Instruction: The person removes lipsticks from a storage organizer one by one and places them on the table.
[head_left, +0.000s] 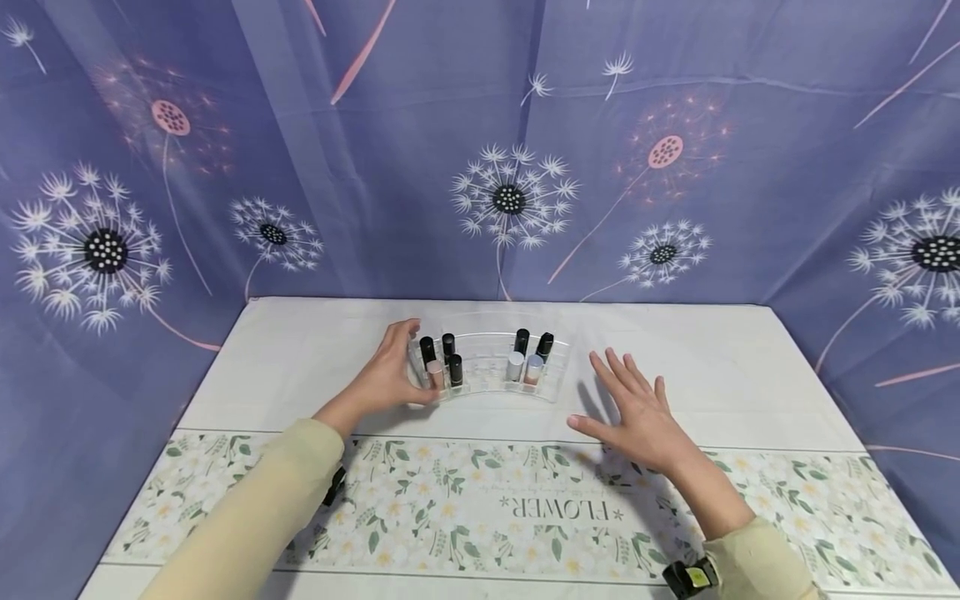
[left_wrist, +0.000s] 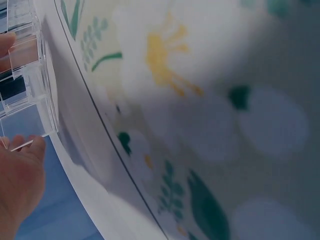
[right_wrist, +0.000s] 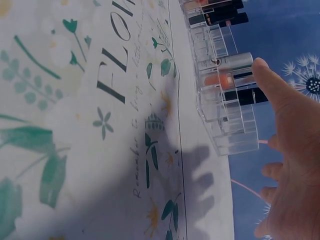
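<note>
A curved, clear acrylic organizer [head_left: 487, 388] with small compartments sits toward the back of the table. My left hand [head_left: 386, 373] grips its left end, thumb at the front and fingers round the back corner. Small cosmetic tubes stand in both ends: black-capped tubes [head_left: 455, 369] and a pinkish one [head_left: 436, 377] at the left, two black-capped tubes [head_left: 545, 346] behind a silver-capped tube [head_left: 515, 367] and a bluish-capped one [head_left: 534, 369] at the right. To the right, my right hand [head_left: 637, 417] hovers with fingers spread, holding nothing. In the right wrist view its thumb overlaps the silver tube [right_wrist: 230, 62].
A floral runner [head_left: 480, 508] printed with FLOWER crosses the white table [head_left: 735, 375] in front of the organizer. Blue-purple dandelion cloth [head_left: 390, 183] hangs behind and at both sides. Black wrist straps [head_left: 688, 577] show by the sleeves.
</note>
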